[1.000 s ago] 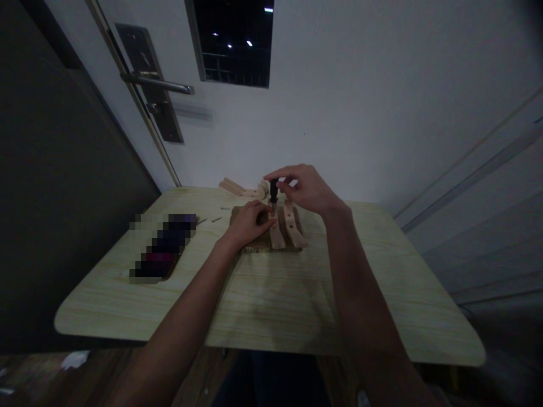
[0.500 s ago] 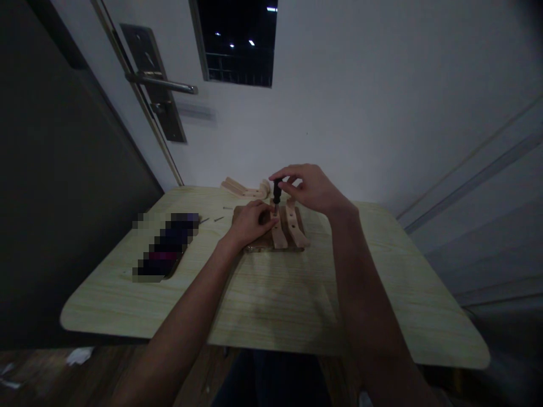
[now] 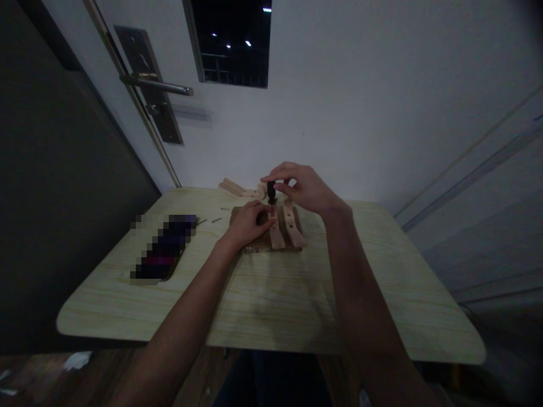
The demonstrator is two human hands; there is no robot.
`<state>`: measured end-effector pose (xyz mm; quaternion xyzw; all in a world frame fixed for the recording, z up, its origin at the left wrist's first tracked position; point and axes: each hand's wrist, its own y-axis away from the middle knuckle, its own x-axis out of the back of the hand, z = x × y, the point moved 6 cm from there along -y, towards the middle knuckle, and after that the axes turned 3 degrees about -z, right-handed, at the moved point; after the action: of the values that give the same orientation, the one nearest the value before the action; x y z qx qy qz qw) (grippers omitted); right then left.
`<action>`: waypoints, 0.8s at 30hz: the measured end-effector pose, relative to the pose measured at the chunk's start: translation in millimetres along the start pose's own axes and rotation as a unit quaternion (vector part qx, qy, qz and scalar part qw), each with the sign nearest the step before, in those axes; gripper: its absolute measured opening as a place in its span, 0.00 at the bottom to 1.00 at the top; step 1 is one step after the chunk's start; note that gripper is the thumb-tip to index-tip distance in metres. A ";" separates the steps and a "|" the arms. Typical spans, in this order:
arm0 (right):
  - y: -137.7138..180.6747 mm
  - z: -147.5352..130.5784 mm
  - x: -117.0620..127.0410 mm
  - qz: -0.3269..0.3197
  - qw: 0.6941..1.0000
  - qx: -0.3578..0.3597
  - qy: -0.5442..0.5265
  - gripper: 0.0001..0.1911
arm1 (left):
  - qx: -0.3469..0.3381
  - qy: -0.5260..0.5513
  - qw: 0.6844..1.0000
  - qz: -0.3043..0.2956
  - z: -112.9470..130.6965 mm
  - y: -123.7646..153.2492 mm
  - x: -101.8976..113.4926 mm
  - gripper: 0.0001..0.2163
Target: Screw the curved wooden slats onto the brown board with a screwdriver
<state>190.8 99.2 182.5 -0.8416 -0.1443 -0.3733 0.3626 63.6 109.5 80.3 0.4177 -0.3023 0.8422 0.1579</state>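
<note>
My right hand (image 3: 303, 183) grips the black handle of a screwdriver (image 3: 271, 192) from above. The screwdriver stands nearly upright, its tip down at a pale curved wooden piece (image 3: 277, 236) with holes. Thumb and forefinger of my left hand (image 3: 249, 221) close on that piece around the screwdriver's tip; whether a screw is between them is hidden. Beneath lies a brown wooden board (image 3: 263, 245). A second curved wooden piece (image 3: 292, 226) rests on the board to the right, apart from both hands.
Another pale wooden piece (image 3: 241, 191) lies at the table's back edge. Several screws (image 3: 216, 220) are scattered left of the board. A phone (image 3: 167, 249), partly pixelated, lies on the left of the table (image 3: 271, 305). Behind stands a white door with a metal handle (image 3: 156, 85).
The view has shifted slightly, moving everything a little left. My right hand stays on the screwdriver, its fingers slightly changed in pose. My left hand keeps its place on the wooden piece.
</note>
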 end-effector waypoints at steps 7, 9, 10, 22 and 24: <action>-1.5 -1.2 -1.5 0.002 0.999 -0.026 0.040 0.11 | 0.002 -0.002 1.000 -0.001 -0.6 0.0 -0.4 0.13; -1.3 -2.7 -0.8 0.009 0.998 -0.032 0.056 0.08 | 0.002 -0.003 1.000 -0.001 -0.4 0.2 -0.3 0.12; -0.9 -2.9 0.0 0.016 0.997 -0.040 0.064 0.07 | 0.002 -0.002 1.000 0.000 -0.4 0.2 -0.1 0.12; -0.3 -0.1 2.4 0.007 0.997 -0.058 0.047 0.07 | -0.006 0.001 1.000 0.007 -1.1 0.5 -0.7 0.12; 1.1 -0.2 3.6 0.002 0.998 -0.049 0.043 0.09 | -0.008 0.003 1.000 0.005 -0.9 0.4 -0.9 0.12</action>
<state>193.7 98.2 184.6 -0.8421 -0.1080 -0.4149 0.3272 63.4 109.7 79.0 0.4125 -0.3102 0.8418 0.1582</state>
